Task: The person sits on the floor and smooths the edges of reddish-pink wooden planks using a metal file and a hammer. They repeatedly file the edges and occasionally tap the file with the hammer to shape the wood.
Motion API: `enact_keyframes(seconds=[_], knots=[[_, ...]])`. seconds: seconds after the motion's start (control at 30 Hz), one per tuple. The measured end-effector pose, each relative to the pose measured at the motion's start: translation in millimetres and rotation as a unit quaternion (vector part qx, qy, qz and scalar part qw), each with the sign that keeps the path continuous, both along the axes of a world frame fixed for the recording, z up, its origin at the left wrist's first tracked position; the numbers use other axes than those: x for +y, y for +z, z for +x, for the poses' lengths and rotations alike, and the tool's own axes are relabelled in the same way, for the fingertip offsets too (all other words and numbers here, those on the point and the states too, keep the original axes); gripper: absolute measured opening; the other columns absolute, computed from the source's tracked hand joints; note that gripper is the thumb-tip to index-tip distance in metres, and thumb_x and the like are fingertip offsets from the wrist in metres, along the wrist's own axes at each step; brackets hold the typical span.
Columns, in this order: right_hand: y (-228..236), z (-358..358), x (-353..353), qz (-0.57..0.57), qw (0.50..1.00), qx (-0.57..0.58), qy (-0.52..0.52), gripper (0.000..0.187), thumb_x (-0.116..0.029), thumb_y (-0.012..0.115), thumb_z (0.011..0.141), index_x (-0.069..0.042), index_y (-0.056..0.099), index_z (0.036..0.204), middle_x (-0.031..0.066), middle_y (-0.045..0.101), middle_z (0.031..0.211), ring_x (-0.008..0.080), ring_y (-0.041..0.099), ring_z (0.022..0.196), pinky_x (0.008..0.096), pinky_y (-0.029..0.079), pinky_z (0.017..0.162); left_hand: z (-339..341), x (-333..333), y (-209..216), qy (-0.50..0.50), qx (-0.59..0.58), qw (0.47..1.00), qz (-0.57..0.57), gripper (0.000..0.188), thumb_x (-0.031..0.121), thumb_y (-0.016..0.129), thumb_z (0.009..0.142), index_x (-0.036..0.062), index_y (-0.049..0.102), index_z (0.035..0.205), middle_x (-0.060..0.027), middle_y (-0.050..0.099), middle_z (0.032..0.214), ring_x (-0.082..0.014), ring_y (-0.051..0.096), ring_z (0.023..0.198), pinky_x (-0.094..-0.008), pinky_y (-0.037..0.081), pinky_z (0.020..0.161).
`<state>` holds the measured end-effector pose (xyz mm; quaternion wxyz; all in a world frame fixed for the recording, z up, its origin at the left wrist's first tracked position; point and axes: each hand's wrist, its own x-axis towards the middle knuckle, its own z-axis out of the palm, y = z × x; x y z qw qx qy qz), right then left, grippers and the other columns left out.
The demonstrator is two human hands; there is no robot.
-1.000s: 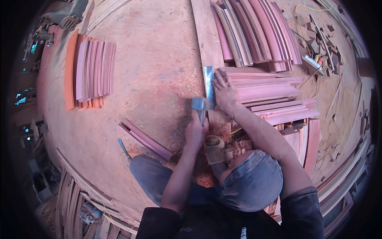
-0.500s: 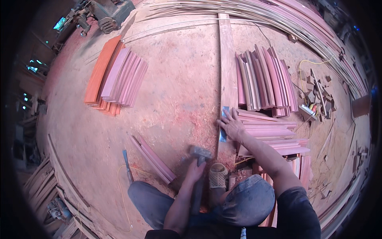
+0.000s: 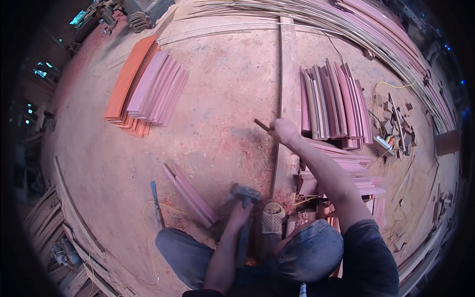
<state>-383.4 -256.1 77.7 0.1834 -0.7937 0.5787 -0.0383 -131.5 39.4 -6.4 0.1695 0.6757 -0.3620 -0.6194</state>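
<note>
My left hand (image 3: 238,215) is closed round the handle of a hammer (image 3: 247,193), whose heavy metal head points up and away from me beside my sandalled foot. Over the long plank (image 3: 287,171), my right hand (image 3: 285,132) is closed on a flat metal strip (image 3: 261,124). The strip shows as a thin dark bar sticking out to the left; the rest is hidden in my fist. To the right of the plank lie reddish boards (image 3: 346,166). Left of the hammer are two narrow wooden pieces (image 3: 190,195).
A chisel-like tool (image 3: 157,205) lies left of my knee. Board stacks (image 3: 157,89) stand far left, one side orange, and more boards (image 3: 334,101) beyond my right hand. Dark offcuts (image 3: 398,123) and a yellow cord (image 3: 378,86) lie at right; long strips (image 3: 316,15) run along the back.
The right hand, which lay spread over the shiny strip on the plank, has moved up and away and now grips it, turned edge-on. The hammer stays nearly in place.
</note>
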Motion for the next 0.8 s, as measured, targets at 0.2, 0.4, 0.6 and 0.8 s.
enact_keyframes(seconds=[0.2,0.4,0.6,0.8], knots=[[-12,-18,35,0.083,0.984,0.052,-0.149,0.025,-0.015,0.06,0.093,0.003,0.077,0.097,0.0269,0.076,0.095,0.0411,0.076,0.092,0.05,0.06,0.082,1,-10,19,-0.01,0.005,1.0,0.027,0.036,0.029,0.066,0.098,-0.0041,0.062,0.111,-0.018,0.071,0.09,-0.0286,0.072,0.075,-0.0423,0.057,0.065],[-30,-19,54,0.071,0.976,0.062,-0.194,0.026,-0.013,0.057,0.095,0.003,0.077,0.099,0.0253,0.077,0.098,0.0404,0.076,0.095,0.0483,0.062,0.085,0,-12,31,-0.009,0.015,1.0,0.021,0.035,0.029,0.065,0.098,-0.0044,0.062,0.11,-0.0164,0.07,0.088,-0.0272,0.072,0.071,-0.0416,0.057,0.062],[-26,-21,63,0.062,0.98,0.059,-0.18,0.024,-0.012,0.058,0.092,0.002,0.075,0.101,0.027,0.075,0.098,0.0418,0.075,0.091,0.0512,0.061,0.084,2,-8,13,-0.004,0.0,1.0,0.029,0.039,0.034,0.068,0.097,-0.0032,0.064,0.109,-0.0147,0.07,0.083,-0.022,0.069,0.065,-0.0376,0.055,0.059],[-38,-15,65,0.025,0.971,0.041,-0.232,0.027,-0.01,0.055,0.092,0.005,0.069,0.109,0.0292,0.074,0.1,0.0413,0.076,0.094,0.0509,0.061,0.084,3,-6,-11,-0.074,-0.084,0.991,-0.075,0.041,0.034,0.068,0.098,-0.0052,0.063,0.112,-0.017,0.071,0.085,-0.0245,0.071,0.069,-0.0392,0.056,0.062]])
